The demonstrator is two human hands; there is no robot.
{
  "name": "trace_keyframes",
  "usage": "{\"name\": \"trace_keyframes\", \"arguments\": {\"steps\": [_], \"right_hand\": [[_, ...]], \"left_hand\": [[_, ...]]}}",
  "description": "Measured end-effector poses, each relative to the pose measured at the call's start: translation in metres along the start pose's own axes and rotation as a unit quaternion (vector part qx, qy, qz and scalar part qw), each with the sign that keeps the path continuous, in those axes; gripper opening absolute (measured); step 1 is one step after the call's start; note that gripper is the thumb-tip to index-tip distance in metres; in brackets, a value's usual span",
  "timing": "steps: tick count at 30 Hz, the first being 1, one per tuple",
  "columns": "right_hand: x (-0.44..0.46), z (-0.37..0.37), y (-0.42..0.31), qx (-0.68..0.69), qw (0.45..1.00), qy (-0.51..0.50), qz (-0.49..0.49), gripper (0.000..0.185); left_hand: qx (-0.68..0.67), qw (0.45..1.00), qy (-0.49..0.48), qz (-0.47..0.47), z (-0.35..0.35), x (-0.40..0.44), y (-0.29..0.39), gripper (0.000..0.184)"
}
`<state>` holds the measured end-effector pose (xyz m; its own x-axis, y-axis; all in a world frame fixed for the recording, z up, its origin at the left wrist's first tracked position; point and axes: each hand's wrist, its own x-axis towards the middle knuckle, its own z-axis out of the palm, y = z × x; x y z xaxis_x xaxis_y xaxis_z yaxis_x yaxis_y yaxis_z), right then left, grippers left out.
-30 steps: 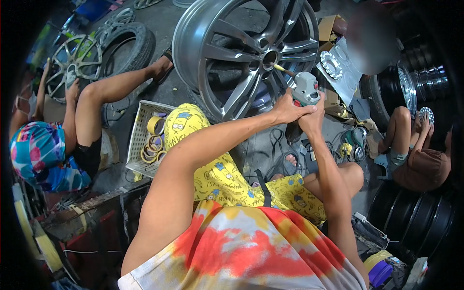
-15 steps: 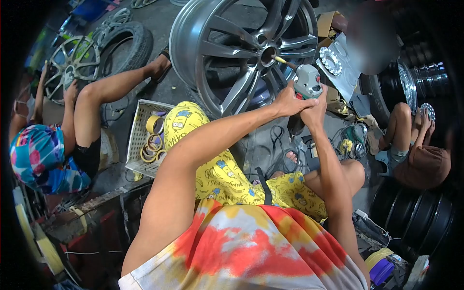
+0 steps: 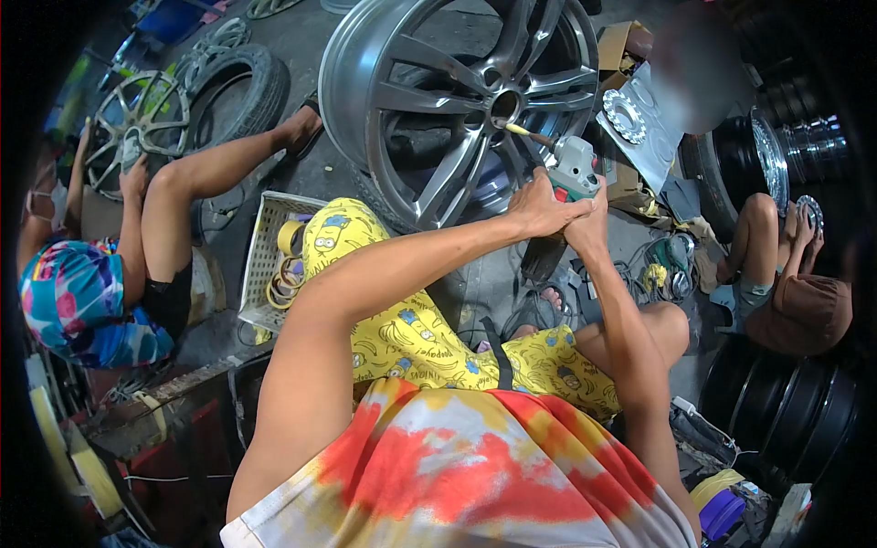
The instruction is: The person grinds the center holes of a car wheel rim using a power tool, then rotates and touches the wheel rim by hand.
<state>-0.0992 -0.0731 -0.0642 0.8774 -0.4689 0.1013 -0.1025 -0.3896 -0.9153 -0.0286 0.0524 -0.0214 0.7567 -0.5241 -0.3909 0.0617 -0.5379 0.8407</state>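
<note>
Two bare hands are holding one power tool (image 3: pixel 575 163) just right of center in the frame, beyond a tie-dyed shirt (image 3: pixel 457 466) and yellow printed clothing (image 3: pixel 411 333) that is covering the lap. The left hand (image 3: pixel 537 210) is closing its fingers around the tool's near left side, and the right hand (image 3: pixel 587 230) is wrapping its fingers around the lower right side; both are curling snugly, leaving no visible gap.

The tool is showing a grey head with green and red parts, and its dark lower end is hanging below the hands. Its shank is pointing up and left from the fingers, ending in a pale yellow tip (image 3: pixel 517 130). The tip is sitting at the hub of a large grey spoked wheel (image 3: pixel 352 91) at upper center; whether it is touching is unclear.

Left of the lap, a pale basket (image 3: pixel 259 265) is holding tape rolls (image 3: pixel 290 239). At right, a co-worker (image 3: pixel 799 315) is holding a round metal part (image 3: pixel 809 213). At left, another person (image 3: pixel 78 292) is holding a tool (image 3: pixel 132 144) against a spoked wheel, near a tire (image 3: pixel 267 87) that is lying at upper left.
</note>
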Motion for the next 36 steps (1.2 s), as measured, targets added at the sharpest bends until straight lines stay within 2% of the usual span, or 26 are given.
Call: {"name": "trace_keyframes", "arguments": {"steps": [3,5,9,12,14,16,18,19,21,22,24,25,28,33,34,36], "right_hand": [[0.000,0.002,0.002,0.014,1.000,0.009,-0.002,0.067],[0.000,0.004,-0.008,-0.016,0.999,0.048,0.003,0.064],[-0.002,-0.001,-0.006,-0.035,0.999,0.037,-0.007,0.062],[-0.003,0.002,0.005,0.000,1.000,0.011,-0.010,0.062],[-0.001,0.002,0.007,0.011,1.000,0.011,-0.010,0.062],[-0.001,0.000,0.001,0.022,1.000,0.010,-0.012,0.062],[-0.001,0.000,-0.012,-0.022,0.998,0.051,-0.002,0.063],[-0.001,-0.001,-0.016,-0.023,0.998,0.051,-0.002,0.063],[-0.002,-0.004,-0.021,-0.039,0.998,0.026,0.029,0.065],[-0.002,-0.004,-0.015,-0.039,0.998,0.027,0.030,0.065],[-0.001,0.000,-0.005,0.005,1.000,0.010,-0.009,0.066],[-0.001,0.000,-0.004,0.006,1.000,0.010,-0.007,0.066],[-0.001,0.000,-0.011,0.004,1.000,0.008,-0.024,0.065],[-0.001,-0.003,-0.031,-0.057,0.997,0.046,0.005,0.061],[-0.002,-0.004,-0.029,-0.057,0.997,0.047,0.006,0.061],[-0.001,-0.005,-0.021,-0.049,0.998,0.024,-0.010,0.064]], "left_hand": [[0.021,1.000,-0.006,0.006,0.005,0.016,-0.011,0.104],[-0.073,0.983,-0.045,0.165,0.013,0.038,-0.032,0.110],[-0.085,0.983,-0.042,0.158,0.008,0.019,-0.022,0.115],[0.013,0.999,-0.021,0.030,0.002,0.006,-0.010,0.114],[0.017,0.999,-0.018,0.030,0.000,0.003,-0.005,0.116],[0.018,0.999,-0.013,0.032,0.006,0.016,-0.014,0.117],[-0.091,0.978,-0.055,0.180,0.012,0.034,-0.027,0.120],[-0.092,0.978,-0.054,0.180,0.013,0.035,-0.029,0.120],[-0.066,0.989,-0.012,0.130,0.016,0.027,-0.031,0.104],[-0.064,0.989,-0.013,0.131,0.009,0.015,-0.019,0.104],[0.011,0.999,-0.038,0.017,-0.006,-0.002,0.000,0.122],[0.012,0.999,-0.039,0.016,-0.007,-0.003,0.000,0.122],[0.003,0.999,-0.029,0.032,-0.002,0.007,-0.011,0.122],[-0.131,0.975,-0.038,0.175,0.014,0.031,-0.031,0.123],[-0.131,0.975,-0.039,0.175,0.015,0.030,-0.032,0.123],[-0.055,0.987,-0.026,0.148,0.013,0.024,-0.031,0.064]]}}
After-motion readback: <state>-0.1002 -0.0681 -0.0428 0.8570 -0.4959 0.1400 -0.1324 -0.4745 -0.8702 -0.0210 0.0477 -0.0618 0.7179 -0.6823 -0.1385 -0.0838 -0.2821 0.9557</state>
